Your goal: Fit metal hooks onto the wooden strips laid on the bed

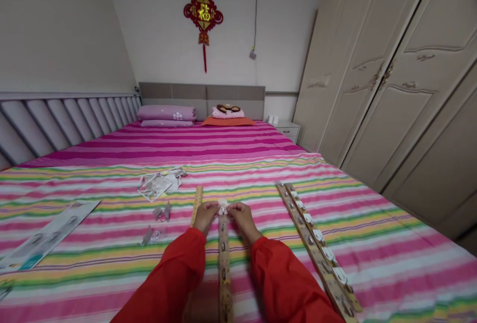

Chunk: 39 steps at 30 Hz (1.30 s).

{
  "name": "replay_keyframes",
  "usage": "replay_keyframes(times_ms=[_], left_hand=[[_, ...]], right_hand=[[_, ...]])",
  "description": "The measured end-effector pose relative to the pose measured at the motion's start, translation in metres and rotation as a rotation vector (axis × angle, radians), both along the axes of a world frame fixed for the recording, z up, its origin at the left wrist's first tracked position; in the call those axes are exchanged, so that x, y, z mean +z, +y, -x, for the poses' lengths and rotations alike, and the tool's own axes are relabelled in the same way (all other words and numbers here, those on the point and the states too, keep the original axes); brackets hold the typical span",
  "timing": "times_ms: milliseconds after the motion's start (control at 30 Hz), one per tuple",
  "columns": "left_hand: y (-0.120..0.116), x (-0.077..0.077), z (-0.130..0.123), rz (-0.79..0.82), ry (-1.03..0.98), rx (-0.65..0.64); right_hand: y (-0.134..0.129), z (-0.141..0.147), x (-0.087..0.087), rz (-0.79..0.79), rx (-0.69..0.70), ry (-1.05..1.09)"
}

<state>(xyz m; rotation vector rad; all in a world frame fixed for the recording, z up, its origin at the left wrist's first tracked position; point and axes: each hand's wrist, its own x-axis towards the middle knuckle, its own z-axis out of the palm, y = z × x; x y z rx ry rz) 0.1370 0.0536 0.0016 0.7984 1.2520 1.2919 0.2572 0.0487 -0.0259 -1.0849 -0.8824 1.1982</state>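
My left hand [205, 216] and my right hand [244, 219] meet from either side at the far end of a narrow wooden strip [224, 283]. Between their pinched fingertips is a small white piece with a metal part [222, 207], each hand gripping one edge. It sits over the strip's end; whether it is fixed there I cannot tell. Several small metal fittings run down the strip toward me. Beside my left hand lies a yellowish perforated strip [197, 199], partly covered by the hand.
To the right lie two more strips, one with metal fittings [311, 240] and one with white pieces [328, 253]. On the left are clear plastic packets [156, 184], crumpled wrappers [162, 212] and a long packaged card [48, 236]. All rest on a striped bedsheet [112, 258].
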Motion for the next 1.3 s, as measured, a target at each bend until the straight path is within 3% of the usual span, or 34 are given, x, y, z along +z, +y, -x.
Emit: replay_keyframes(times_ms=[300,1100,1300], left_hand=[[0.015,-0.025,0.001,-0.026,0.047,0.003],[0.023,-0.053,0.003,-0.020,0.162,0.041],[0.022,-0.057,0.008,-0.074,0.111,-0.089]], right_hand=[[0.010,0.002,-0.022,0.022,-0.031,-0.023],[0.022,0.002,-0.050,0.055,-0.050,-0.210],[0.022,-0.001,-0.047,-0.014,0.044,-0.323]])
